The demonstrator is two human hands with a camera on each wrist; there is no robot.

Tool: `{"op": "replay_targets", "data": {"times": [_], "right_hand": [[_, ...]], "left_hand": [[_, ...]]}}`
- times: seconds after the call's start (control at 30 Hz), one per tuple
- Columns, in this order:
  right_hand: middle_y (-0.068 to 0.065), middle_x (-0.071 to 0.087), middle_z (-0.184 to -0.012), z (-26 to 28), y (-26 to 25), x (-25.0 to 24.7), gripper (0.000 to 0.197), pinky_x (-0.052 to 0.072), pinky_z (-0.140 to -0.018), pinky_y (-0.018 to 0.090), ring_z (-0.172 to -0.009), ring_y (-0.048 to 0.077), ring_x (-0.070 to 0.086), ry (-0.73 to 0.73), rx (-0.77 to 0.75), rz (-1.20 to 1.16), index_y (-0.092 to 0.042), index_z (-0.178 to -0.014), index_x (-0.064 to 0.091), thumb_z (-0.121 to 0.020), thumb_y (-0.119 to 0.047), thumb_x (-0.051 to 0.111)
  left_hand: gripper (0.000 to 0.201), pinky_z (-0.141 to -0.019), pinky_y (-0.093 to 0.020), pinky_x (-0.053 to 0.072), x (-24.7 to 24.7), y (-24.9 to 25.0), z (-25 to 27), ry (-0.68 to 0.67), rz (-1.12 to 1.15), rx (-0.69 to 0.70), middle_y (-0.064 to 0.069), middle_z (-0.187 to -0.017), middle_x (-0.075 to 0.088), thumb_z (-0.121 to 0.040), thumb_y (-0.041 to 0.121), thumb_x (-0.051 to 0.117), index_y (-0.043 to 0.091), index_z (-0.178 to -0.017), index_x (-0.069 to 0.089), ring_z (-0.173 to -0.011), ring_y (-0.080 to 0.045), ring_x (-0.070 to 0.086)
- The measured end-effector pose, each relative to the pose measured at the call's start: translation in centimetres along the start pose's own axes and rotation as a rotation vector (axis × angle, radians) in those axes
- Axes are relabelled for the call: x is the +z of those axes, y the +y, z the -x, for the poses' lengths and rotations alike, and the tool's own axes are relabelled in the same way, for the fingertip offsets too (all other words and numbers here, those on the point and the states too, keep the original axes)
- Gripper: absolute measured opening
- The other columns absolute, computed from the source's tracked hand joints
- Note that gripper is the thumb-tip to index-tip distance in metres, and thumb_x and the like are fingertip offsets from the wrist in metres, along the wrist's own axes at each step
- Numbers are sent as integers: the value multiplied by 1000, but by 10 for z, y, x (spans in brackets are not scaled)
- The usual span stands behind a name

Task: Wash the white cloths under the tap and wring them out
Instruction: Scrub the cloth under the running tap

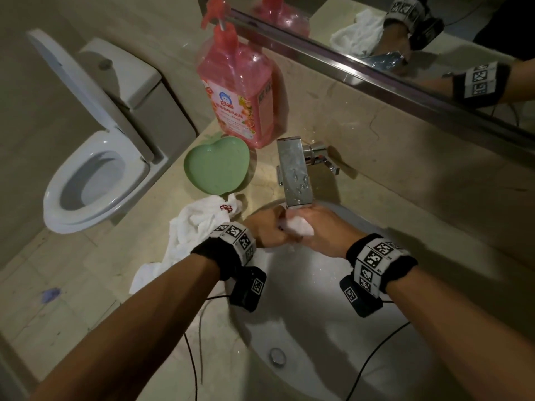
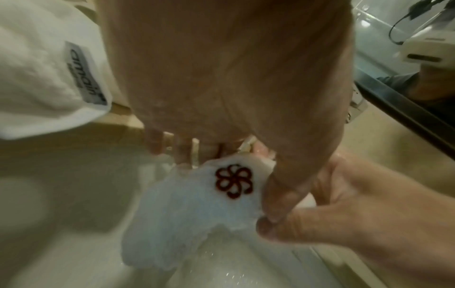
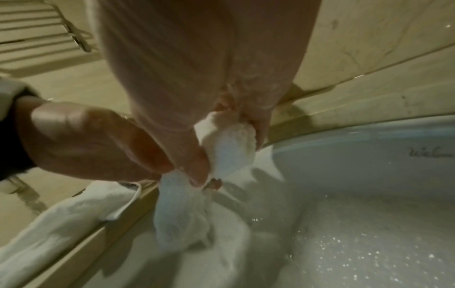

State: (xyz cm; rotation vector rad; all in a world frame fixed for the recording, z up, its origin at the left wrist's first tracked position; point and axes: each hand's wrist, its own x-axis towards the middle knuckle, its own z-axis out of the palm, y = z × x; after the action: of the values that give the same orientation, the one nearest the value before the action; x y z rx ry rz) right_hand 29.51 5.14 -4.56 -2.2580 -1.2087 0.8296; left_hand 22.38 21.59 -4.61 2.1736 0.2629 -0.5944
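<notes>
We see a small white cloth (image 1: 298,227), wet and bunched, held over the white basin (image 1: 318,357) just below the chrome tap (image 1: 295,172); its free end hangs down, and a dark red flower emblem (image 2: 234,181) shows on one fold. A second white cloth (image 1: 191,235) lies crumpled on the beige counter (image 1: 162,215) left of the basin, bearing the same emblem.

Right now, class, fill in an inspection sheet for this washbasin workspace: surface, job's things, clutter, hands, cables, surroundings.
Surface: beige stone counter, white basin.
Job's things: small white cloth under the tap; second white cloth lying on the counter.
Clutter: pink soap bottle, green heart dish.
Hands: left hand and right hand both grip the small cloth.
Cables: black wrist-camera cables hang over the basin.
Surroundings: toilet, mirror.
</notes>
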Motion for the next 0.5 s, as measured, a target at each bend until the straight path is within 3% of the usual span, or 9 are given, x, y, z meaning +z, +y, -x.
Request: {"op": "replay_targets", "data": {"times": [0.03,0.1,0.17,0.23,0.3,0.4,0.5], "right_hand": [[5,57,-143,1,-1,1,59,43,-111,40,-131,22,53,26,-7,-5,-23,-139,57,-85,-13,77],[7,58,-140,0,-6,4,61,47,-105,37,-123,25,60,84,4,13,-24,-139,57,-83,-17,80],[9,57,-135,0,-8,7,62,51,-96,33,-112,27,65,164,53,6,-21,-135,59,-79,-22,84],[5,54,-128,2,-8,8,76,52,-93,33,-105,24,64,238,103,-63,-15,-138,54,-72,-27,89],[-3,53,-114,4,-7,9,86,54,-86,35,-97,20,63,287,147,-125,-13,-137,48,-67,-35,92],[-3,67,-104,7,-5,12,76,58,-77,37,-91,18,68,307,207,-183,-18,-124,49,-66,-44,90],[-7,69,-109,11,-2,9,73,57,-76,28,-94,8,67,257,172,-319,-25,-123,47,-67,-41,90]], "left_hand": [[66,-94,-30,49,-1,0,3,11,53,51,1,-121,64,-72,37,78,21,-131,53,-108,-16,61],[61,-82,-25,49,0,1,10,38,177,96,4,-109,65,-73,25,78,20,-129,55,-89,-9,61],[51,-69,-9,45,2,-1,14,124,193,91,11,-95,65,-73,16,79,19,-121,61,-78,-2,61],[41,-60,-1,39,6,-5,18,264,110,72,12,-86,63,-70,15,81,17,-108,64,-76,-7,61],[39,-57,-2,36,8,-6,21,375,90,77,16,-77,54,-66,13,84,21,-92,57,-67,-1,51],[48,-57,-7,36,10,-6,20,395,195,76,17,-77,52,-61,9,85,24,-85,48,-67,3,46],[50,-63,-10,42,7,-3,20,298,265,31,10,-92,58,-70,12,82,17,-106,49,-78,-3,54]]}}
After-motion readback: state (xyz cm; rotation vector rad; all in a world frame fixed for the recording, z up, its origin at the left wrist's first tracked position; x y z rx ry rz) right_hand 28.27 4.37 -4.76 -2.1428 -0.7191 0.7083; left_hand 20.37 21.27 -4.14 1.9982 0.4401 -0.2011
